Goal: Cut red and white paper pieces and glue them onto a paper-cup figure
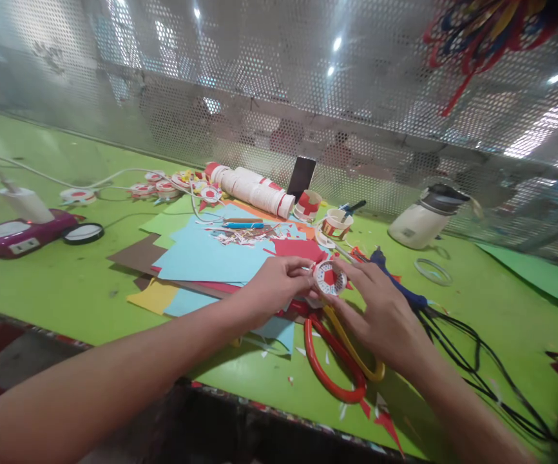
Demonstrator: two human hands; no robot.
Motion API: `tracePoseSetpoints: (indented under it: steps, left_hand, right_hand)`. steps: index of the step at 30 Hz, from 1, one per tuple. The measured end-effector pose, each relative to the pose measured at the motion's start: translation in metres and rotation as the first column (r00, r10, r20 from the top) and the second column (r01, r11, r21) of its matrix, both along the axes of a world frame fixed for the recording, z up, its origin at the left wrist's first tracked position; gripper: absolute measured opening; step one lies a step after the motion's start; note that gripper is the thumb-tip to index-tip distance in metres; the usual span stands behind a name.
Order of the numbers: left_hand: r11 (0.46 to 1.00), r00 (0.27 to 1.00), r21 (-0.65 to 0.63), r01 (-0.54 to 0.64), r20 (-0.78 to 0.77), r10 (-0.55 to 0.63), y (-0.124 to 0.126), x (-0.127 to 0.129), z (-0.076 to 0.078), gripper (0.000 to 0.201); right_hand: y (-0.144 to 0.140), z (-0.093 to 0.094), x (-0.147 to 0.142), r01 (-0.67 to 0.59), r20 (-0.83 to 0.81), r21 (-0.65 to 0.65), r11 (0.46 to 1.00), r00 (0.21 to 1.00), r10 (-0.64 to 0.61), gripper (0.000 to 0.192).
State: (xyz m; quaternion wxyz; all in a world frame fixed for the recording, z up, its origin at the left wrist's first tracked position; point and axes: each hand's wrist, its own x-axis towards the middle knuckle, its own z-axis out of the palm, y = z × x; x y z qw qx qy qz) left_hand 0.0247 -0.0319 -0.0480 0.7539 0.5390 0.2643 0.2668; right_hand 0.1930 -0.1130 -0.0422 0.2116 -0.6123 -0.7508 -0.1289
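A small white paper cup with a red pattern inside is held between both hands over the green table. My left hand pinches its left rim. My right hand grips its right side with fingers spread. Under the hands lie large scissors with red and yellow handles. Sheets of coloured paper, mostly light blue, spread out to the left of the hands.
A stack of paper cups lies on its side behind the paper, near a dark phone and more cups. Finished paper flowers sit at back left. A glue gun, black cables and a white appliance flank the area.
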Motion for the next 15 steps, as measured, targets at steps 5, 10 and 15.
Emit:
tracePoseSetpoints:
  steps: [5, 10, 15]
  left_hand:
    - [0.999, 1.000, -0.020, 0.027, -0.002, -0.027, 0.002, 0.000, -0.001, 0.022]
    - [0.995, 0.998, -0.082, 0.056, -0.032, -0.059, 0.004, 0.000, -0.001, 0.028]
    - [0.989, 0.996, -0.139, 0.049, -0.073, -0.060, 0.002, -0.001, 0.010, 0.020]
  right_hand:
    - [0.002, 0.002, 0.005, -0.041, -0.172, -0.049, 0.998, 0.985, 0.032, 0.037]
    - [0.007, 0.002, 0.009, -0.043, -0.377, -0.085, 0.995, 0.926, 0.008, 0.032]
    - [0.010, -0.002, 0.008, -0.020, -0.545, -0.133, 0.991, 0.836, -0.056, 0.032]
